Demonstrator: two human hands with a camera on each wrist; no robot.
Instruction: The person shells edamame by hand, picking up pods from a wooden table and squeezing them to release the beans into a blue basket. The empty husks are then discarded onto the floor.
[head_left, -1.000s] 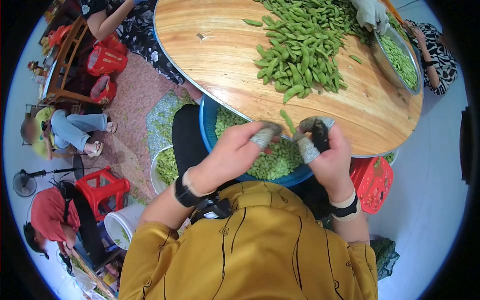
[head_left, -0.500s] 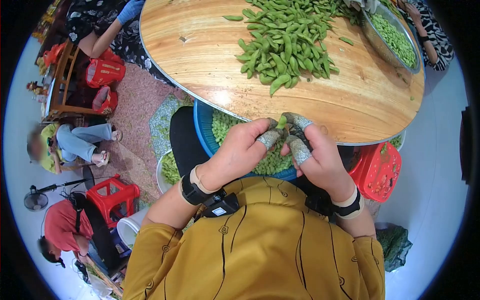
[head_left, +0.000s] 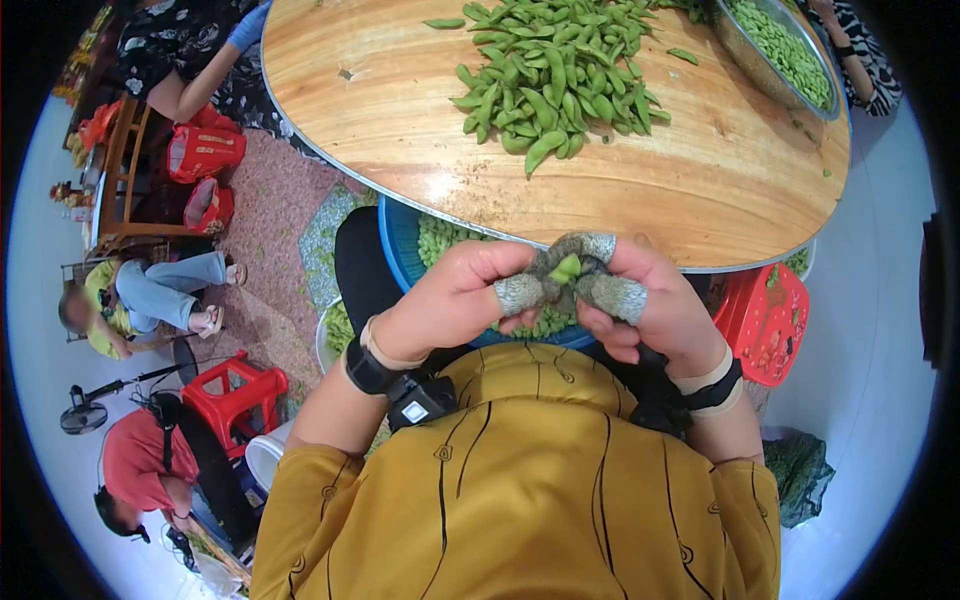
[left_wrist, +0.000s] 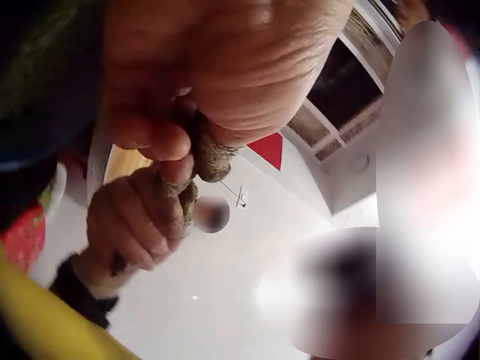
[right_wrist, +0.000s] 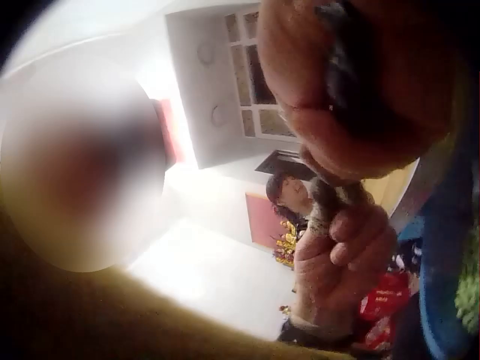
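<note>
Left hand [head_left: 455, 290] and right hand [head_left: 655, 300] meet by the near edge of the bench [head_left: 620, 195], both grips pinched nearly closed on one green pod [head_left: 567, 268], wrapped fingertips [head_left: 615, 297] covering most of it, ends hard to make out. Bare surface separates that edge from the pod pile [head_left: 550, 85], which runs out of view up top. Blue basin [head_left: 398, 243] below, partly hidden by bench and hands, holds loose green beans [head_left: 440, 238]; metal bowl [head_left: 755, 65], cut off above, holds more.
</note>
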